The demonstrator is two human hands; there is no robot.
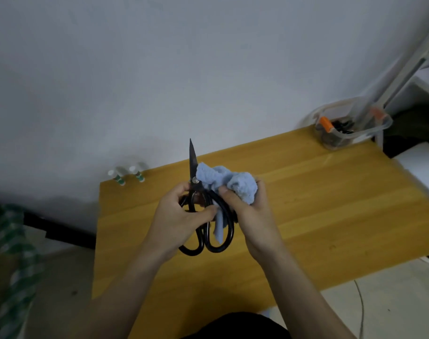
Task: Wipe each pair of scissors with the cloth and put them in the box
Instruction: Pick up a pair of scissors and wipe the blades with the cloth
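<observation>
One pair of black scissors (203, 216) is standing upright above the table (306, 204), blades closed, tip pointing away toward the wall. The left hand (181, 214) is gripping the scissors just below the pivot. The right hand (247, 206) is clutching one blue cloth (228, 184) against the blade. One clear box (347, 126) is sitting at the table's far right corner, two small bottles (127, 174) at its far left corner; no readable writing.
</observation>
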